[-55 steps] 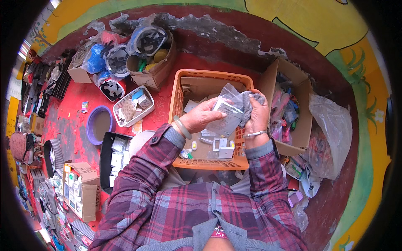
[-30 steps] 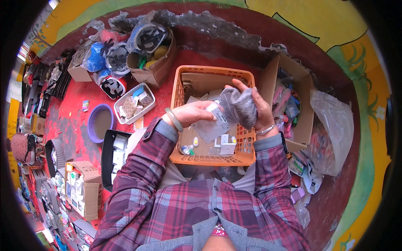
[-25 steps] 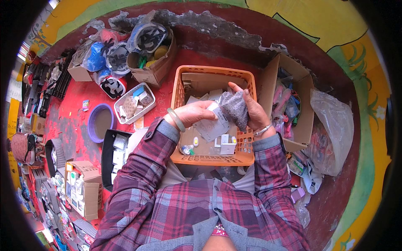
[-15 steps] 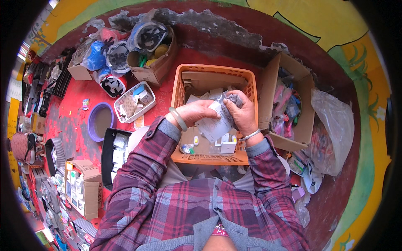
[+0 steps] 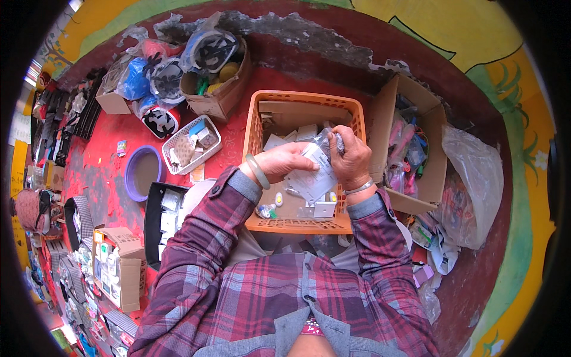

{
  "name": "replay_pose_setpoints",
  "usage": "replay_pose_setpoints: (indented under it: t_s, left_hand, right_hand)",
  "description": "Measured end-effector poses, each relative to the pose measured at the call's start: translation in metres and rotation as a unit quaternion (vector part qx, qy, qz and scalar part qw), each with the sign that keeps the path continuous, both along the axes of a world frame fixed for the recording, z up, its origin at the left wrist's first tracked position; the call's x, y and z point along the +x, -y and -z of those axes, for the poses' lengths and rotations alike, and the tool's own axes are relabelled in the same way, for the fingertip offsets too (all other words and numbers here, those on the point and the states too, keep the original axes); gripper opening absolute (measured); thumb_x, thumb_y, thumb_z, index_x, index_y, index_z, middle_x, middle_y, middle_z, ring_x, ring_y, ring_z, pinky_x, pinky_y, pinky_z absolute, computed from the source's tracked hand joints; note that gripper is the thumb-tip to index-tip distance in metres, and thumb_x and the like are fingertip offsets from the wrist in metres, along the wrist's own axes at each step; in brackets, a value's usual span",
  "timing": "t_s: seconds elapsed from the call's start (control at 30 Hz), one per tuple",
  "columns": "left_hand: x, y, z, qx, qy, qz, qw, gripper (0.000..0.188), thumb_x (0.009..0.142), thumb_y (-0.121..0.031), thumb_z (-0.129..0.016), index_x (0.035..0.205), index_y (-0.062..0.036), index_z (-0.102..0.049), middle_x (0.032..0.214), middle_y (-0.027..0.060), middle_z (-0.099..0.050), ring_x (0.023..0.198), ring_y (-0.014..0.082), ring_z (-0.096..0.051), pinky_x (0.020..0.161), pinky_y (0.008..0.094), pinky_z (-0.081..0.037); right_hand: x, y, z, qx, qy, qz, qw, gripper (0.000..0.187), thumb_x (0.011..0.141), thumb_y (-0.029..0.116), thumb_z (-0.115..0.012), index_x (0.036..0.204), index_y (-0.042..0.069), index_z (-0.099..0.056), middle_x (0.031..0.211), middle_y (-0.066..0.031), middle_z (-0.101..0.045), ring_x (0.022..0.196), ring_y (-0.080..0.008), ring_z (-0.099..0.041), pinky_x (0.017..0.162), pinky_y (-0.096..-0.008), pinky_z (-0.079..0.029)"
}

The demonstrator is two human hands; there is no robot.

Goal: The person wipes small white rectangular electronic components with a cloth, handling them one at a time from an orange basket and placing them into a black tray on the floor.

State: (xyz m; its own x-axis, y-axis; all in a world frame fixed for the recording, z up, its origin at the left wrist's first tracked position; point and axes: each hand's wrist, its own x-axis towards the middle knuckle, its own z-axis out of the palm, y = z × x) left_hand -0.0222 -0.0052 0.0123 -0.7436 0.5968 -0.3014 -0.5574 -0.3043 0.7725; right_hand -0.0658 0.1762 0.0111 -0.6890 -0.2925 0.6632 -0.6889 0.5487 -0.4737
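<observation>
Head view — left hand [image 5: 281, 163] pinching white packet [image 5: 316, 183] above orange basket [image 5: 303, 95], right hand [image 5: 353, 160] curled round grey cloth [image 5: 339, 143] against packet's side. Firm pinch, light pressure imo — thin packet probably creases easy.

A purple basin [image 5: 143, 176] sits on the red floor [image 5: 113, 140], a white basket [image 5: 205, 159] just to its right, a black bin [image 5: 150, 223] on its near side; beyond it, what look like bagged helmets [image 5: 162, 123].
</observation>
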Motion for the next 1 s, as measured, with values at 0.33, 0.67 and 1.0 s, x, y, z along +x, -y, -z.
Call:
replay_pose_setpoints:
  t_s: [0.33,0.67,1.0]
  left_hand:
    - [0.002,0.000,-0.002,0.004,-0.004,-0.015,1.000,0.044,0.084,-0.009,-0.062,0.125,-0.0026,-0.049,0.108,0.0069,-0.062,0.097,0.0166,-0.061,0.088,0.0303,-0.049]
    - [0.003,0.025,-0.005,0.060,-0.033,-0.089,0.994,0.058,0.079,-0.010,-0.067,0.131,-0.0034,-0.043,0.119,0.0117,-0.058,0.106,0.0209,-0.060,0.093,0.0345,-0.049]
    - [0.000,-0.002,0.004,0.000,-0.101,-0.115,0.988,0.056,0.082,-0.003,-0.064,0.133,-0.0078,-0.041,0.117,0.0035,-0.056,0.108,0.0158,-0.055,0.095,0.0329,-0.045]
  right_hand:
    - [-0.006,-0.005,-0.001,0.002,-0.021,-0.030,0.999,0.013,0.084,0.015,-0.065,0.093,0.009,-0.058,0.075,-0.0122,-0.064,0.067,-0.0308,-0.064,0.056,-0.0371,-0.050]
    - [-0.058,-0.083,-0.011,-0.485,0.360,-0.009,0.797,0.020,0.089,0.016,-0.060,0.107,0.006,-0.060,0.091,-0.0059,-0.065,0.083,-0.0137,-0.062,0.073,-0.0280,-0.051]
    - [0.005,0.009,-0.049,-0.101,0.141,-0.196,0.965,0.038,0.079,-0.001,-0.060,0.116,0.006,-0.056,0.105,-0.0151,-0.063,0.100,-0.0285,-0.062,0.086,-0.0346,-0.049]
